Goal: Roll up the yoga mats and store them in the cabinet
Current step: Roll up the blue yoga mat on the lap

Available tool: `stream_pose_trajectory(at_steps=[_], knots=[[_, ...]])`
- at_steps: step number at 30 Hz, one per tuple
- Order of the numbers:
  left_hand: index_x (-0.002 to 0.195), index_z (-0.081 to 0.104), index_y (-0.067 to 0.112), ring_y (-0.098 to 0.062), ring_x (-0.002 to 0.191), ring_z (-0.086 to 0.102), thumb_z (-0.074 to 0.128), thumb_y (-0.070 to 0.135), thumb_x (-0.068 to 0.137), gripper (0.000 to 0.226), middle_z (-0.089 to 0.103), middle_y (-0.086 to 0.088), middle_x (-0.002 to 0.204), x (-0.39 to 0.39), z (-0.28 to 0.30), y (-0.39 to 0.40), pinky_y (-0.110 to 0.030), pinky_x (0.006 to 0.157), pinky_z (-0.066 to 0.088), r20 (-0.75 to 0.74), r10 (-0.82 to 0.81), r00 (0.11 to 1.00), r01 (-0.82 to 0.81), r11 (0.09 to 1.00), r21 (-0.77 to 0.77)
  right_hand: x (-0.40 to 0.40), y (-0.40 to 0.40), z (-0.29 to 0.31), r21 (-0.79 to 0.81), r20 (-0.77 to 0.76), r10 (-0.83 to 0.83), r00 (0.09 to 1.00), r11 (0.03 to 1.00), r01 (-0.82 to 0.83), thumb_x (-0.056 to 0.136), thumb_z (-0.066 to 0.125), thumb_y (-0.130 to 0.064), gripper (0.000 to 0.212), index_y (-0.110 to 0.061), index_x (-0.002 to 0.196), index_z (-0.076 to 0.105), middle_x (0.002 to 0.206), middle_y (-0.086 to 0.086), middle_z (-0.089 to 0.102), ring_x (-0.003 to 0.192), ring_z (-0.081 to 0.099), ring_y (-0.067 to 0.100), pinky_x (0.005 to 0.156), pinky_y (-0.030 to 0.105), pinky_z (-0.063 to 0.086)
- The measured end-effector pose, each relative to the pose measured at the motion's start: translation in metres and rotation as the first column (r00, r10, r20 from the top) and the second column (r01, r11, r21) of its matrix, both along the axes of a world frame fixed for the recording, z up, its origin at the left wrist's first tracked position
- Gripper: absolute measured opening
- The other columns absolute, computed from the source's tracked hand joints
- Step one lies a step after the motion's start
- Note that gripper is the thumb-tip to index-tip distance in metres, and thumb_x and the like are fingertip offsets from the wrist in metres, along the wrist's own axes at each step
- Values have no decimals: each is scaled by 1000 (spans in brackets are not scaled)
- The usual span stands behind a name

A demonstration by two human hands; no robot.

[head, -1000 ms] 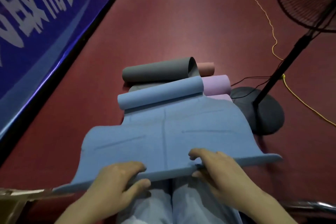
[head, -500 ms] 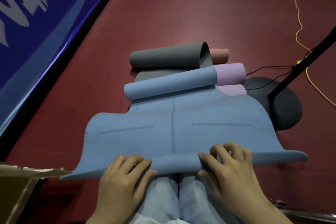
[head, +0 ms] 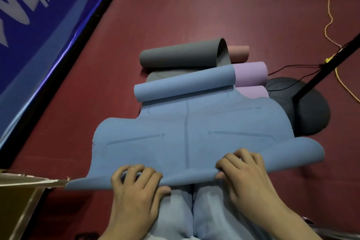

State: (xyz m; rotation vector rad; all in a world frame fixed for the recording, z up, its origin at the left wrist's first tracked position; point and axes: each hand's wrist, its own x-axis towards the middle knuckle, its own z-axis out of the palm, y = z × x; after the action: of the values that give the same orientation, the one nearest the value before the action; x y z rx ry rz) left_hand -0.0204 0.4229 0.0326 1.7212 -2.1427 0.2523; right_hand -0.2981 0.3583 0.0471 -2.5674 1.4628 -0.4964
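Soft blue foam yoga mat [head: 194,138] lies over the knees, far end curled | left hand [head: 136,187] and right hand [head: 243,171] pinch its near edge, fingers curled on top, thumbs apparently beneath, probably to start the roll | cabinet unseen

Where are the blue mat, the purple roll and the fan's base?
blue mat [head: 187,134]: head view, flat middle.
purple roll [head: 250,73]: head view, curved side.
fan base [head: 309,115]: head view, dark top.
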Motion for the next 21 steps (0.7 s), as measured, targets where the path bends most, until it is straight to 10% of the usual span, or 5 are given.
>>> stream_pose_trajectory(at_steps=[9, 21], knots=[[80, 49, 40, 4, 85, 49, 52, 70, 84, 31, 55, 19, 71, 21, 1, -26, -22, 71, 38, -381, 209, 901, -45, 917, 397, 3, -25, -2, 225, 112, -56, 992, 974, 30, 96, 42, -45, 16, -34, 86, 46, 74, -15, 50, 71, 44, 10, 69, 33, 38], [69, 65, 32, -13, 97, 44, 61, 62, 75, 31, 52, 18, 107, 10, -2, -35, -37, 81, 24, -317, 204, 926, -155, 972, 175, 0, -8, -2, -120, 48, -66, 997, 990, 72, 80, 69, -56, 31, -26, 87, 72, 105, -9, 65, 93, 51, 26, 79, 39, 31]])
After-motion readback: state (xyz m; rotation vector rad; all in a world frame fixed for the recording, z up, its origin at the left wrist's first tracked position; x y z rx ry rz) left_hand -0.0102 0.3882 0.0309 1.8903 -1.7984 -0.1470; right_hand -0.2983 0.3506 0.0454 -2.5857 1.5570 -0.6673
